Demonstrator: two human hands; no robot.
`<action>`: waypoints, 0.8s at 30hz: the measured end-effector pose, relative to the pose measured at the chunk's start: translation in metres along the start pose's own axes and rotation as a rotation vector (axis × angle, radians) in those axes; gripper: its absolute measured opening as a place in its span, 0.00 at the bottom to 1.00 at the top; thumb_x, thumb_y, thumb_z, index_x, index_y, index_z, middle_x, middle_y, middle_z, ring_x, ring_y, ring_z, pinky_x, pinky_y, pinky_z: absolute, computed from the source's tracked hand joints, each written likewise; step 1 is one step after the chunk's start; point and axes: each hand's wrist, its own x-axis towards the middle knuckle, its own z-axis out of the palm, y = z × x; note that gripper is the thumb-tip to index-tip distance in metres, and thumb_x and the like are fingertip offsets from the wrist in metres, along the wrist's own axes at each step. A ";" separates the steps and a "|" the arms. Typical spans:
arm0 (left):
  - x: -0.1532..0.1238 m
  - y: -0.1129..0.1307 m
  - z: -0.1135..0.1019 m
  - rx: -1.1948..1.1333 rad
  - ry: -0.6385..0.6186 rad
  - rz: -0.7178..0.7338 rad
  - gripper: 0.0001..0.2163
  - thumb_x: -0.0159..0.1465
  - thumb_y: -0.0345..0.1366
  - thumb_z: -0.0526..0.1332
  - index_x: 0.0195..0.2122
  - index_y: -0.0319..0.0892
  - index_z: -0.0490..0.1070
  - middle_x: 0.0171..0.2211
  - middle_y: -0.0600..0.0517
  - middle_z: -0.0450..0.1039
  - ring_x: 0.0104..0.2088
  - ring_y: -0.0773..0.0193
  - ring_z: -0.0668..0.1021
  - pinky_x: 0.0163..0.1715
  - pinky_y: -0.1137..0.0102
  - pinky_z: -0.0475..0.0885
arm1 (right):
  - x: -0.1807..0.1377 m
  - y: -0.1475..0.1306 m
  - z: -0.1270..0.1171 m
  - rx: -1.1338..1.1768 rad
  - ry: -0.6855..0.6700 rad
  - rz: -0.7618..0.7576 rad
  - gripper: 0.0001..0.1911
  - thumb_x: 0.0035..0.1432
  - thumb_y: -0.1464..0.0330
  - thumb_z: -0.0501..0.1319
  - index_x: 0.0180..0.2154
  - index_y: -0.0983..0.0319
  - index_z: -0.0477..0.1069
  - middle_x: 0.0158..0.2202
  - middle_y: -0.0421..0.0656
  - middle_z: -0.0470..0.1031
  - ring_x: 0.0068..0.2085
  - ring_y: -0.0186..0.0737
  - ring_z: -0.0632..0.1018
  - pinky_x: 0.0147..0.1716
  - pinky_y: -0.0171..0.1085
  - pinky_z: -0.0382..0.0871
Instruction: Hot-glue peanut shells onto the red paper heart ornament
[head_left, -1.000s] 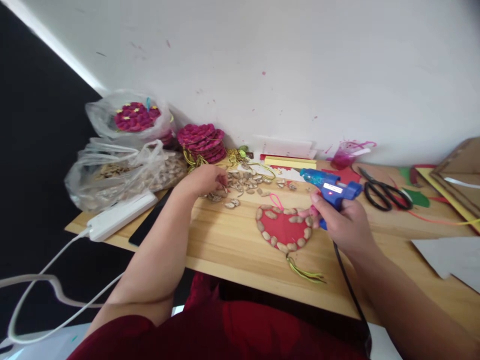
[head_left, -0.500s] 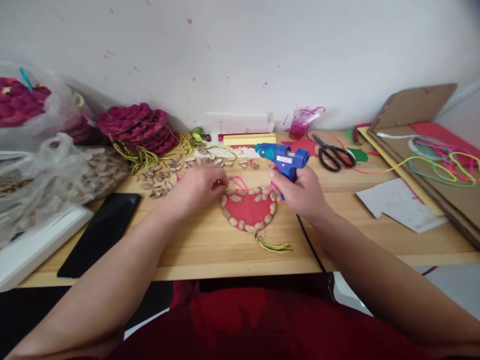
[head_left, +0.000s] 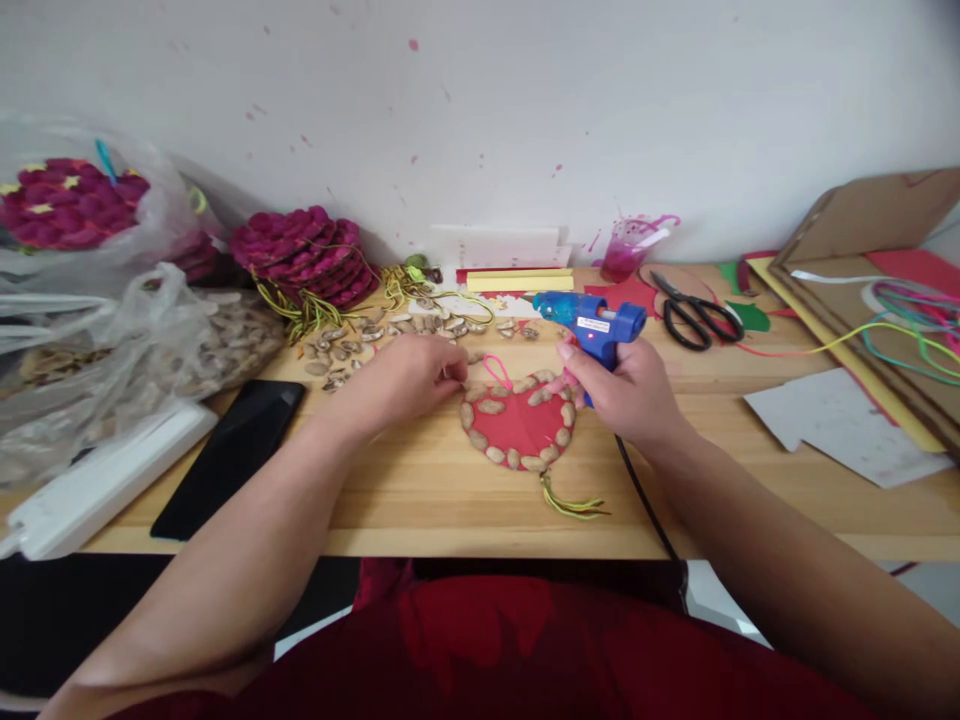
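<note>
My right hand [head_left: 634, 390] is wrapped round the handle of a blue hot glue gun [head_left: 600, 325], its nozzle pointing left above the table. One finger of that hand reaches to the upper right of a red paper piece [head_left: 517, 425]. Tan nutshells [head_left: 534, 463] line the paper's edge. A pink loop [head_left: 496, 370] sticks up from its top, and a yellow-green tassel [head_left: 574, 505] hangs off its lower edge. At the upper left edge, my left hand [head_left: 412, 380] has its fingers closed in a pinch; what they hold is hidden.
Loose nutshells [head_left: 337, 350] lie behind my left hand. Black scissors [head_left: 697, 315] and a cup of pink liquid [head_left: 626, 250] stand farther back. A black phone [head_left: 229, 455], a white power strip [head_left: 112, 480] and a plastic bag [head_left: 150, 340] are left; cardboard [head_left: 862, 220] is right.
The camera view has turned a little left, so everything sits farther right. The red paper piece has turned slightly, its tassel end swinging right. Both hands keep about the same pose.
</note>
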 end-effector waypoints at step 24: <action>-0.001 0.000 -0.013 0.012 -0.081 -0.173 0.01 0.58 0.32 0.65 0.30 0.43 0.77 0.31 0.52 0.80 0.31 0.61 0.78 0.33 0.69 0.67 | -0.003 0.005 0.003 0.022 -0.075 0.034 0.12 0.57 0.59 0.70 0.34 0.58 0.72 0.28 0.41 0.80 0.30 0.47 0.86 0.24 0.36 0.79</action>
